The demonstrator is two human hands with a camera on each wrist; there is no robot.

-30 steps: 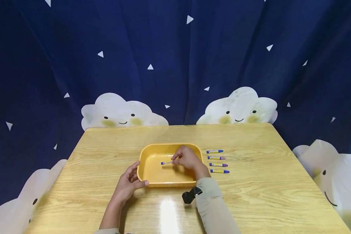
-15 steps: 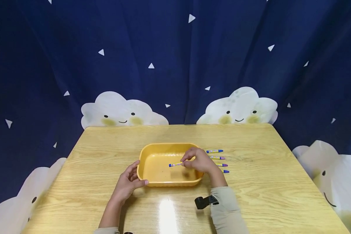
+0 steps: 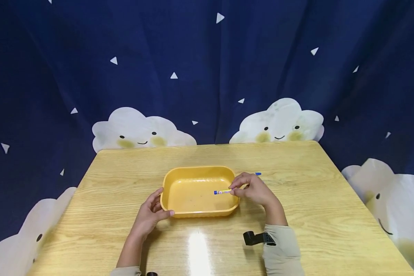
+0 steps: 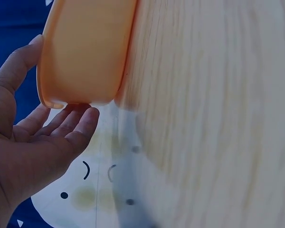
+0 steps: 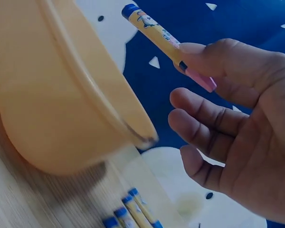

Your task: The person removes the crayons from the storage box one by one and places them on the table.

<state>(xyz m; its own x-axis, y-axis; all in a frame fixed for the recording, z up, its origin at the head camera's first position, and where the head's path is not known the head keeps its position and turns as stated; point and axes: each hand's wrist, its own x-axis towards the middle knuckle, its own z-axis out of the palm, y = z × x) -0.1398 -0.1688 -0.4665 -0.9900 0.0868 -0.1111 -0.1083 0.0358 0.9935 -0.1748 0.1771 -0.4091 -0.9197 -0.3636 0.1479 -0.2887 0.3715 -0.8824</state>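
A yellow plastic tray (image 3: 198,213) sits on the wooden table, and no objects show inside it. My left hand (image 3: 149,217) grips its left end, thumb on the near rim and fingers against the outer side (image 4: 76,102). Between thumb and index finger, my right hand (image 3: 257,191) pinches a pink crayon (image 5: 156,35) in a yellow wrapper with a blue end. The crayon lies level over the tray's right rim, blue end pointing left. The other right-hand fingers (image 5: 199,137) are loosely bent and hold nothing.
Several crayons (image 5: 137,209) lie side by side on the table (image 3: 314,211) right of the tray; in the head view my right hand hides most of them, leaving a blue tip (image 3: 258,174). A dark blue curtain (image 3: 207,69) with clouds hangs behind.
My right hand has moved right with the pink crayon, from over the middle of the tray to its right rim, now covering the crayons on the table. The left hand keeps its hold.
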